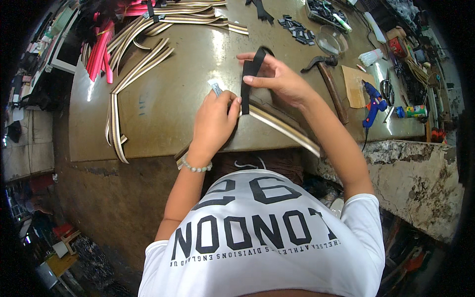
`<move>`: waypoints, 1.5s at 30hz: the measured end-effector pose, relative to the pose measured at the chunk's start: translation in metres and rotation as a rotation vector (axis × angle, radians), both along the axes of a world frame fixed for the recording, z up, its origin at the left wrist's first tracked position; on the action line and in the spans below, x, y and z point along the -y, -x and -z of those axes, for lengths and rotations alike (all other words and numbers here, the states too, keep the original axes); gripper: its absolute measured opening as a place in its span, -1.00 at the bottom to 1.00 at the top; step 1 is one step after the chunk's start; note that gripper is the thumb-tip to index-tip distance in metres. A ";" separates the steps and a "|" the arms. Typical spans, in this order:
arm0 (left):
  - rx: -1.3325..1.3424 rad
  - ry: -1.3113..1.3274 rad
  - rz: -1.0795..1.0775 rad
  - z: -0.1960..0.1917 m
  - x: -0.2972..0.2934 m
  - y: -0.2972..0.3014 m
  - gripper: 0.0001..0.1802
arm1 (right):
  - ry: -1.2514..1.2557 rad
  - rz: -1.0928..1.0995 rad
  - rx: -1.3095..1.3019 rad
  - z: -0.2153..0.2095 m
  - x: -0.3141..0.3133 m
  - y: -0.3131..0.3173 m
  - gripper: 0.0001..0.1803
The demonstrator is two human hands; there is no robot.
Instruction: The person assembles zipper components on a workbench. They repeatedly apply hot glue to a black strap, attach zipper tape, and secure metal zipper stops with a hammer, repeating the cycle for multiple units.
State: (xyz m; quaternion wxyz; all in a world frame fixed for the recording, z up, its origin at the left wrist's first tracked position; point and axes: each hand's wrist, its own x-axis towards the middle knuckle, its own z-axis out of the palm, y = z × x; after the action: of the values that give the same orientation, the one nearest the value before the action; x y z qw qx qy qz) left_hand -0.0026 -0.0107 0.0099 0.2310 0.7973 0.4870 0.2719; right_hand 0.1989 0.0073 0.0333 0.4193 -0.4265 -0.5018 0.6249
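My left hand (213, 119) is closed, fingers pinched on a brown, black and white striped strap (284, 129) near the table's front edge. One length of this strap slants down to the right; another end shows beside my left wrist. A small white tag (216, 86) with dark marks sticks up by the left fingers. Just to the right, my right hand (284, 84) grips a flat black strap (246, 86) between thumb and fingers. The black strap loops over the right fingers, and its lower end meets the striped strap by my left fingertips.
More striped straps (117, 119) lie at left, with pink strips (101, 52) behind. Black buckles (297, 30), a filled tray (326, 12) and a clear round dish (331, 40) stand at the back. A hammer (329, 84), cardboard (354, 86) and a blue glue gun (372, 105) lie at right.
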 end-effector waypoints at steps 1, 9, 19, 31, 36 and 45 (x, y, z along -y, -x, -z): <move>-0.042 -0.085 -0.049 0.004 0.001 -0.003 -0.80 | -0.154 0.034 0.178 -0.006 0.004 0.001 -0.45; 0.066 -0.050 -0.148 0.020 0.002 -0.007 -0.87 | -0.383 0.326 0.603 0.029 0.035 0.046 -0.61; 0.102 -0.067 -0.164 0.023 0.003 -0.008 -0.83 | -0.763 0.266 0.986 0.045 0.064 0.053 -0.84; -0.007 -0.170 -0.113 0.025 0.003 -0.009 -0.80 | -0.556 -0.020 0.918 0.019 0.111 0.040 -0.75; -0.036 -0.122 -0.072 0.020 0.003 -0.007 -0.81 | -0.255 0.395 0.586 0.013 0.146 -0.006 -0.88; -0.030 -0.187 -0.158 0.010 0.029 0.014 -0.79 | -0.205 1.441 1.072 0.044 0.140 -0.208 -0.27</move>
State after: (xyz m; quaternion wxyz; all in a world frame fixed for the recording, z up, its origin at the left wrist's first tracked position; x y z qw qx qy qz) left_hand -0.0163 -0.0401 -0.0001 0.1260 0.7786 0.5240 0.3215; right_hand 0.4072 -0.1331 -0.0108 0.4551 -0.8319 -0.2942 -0.1197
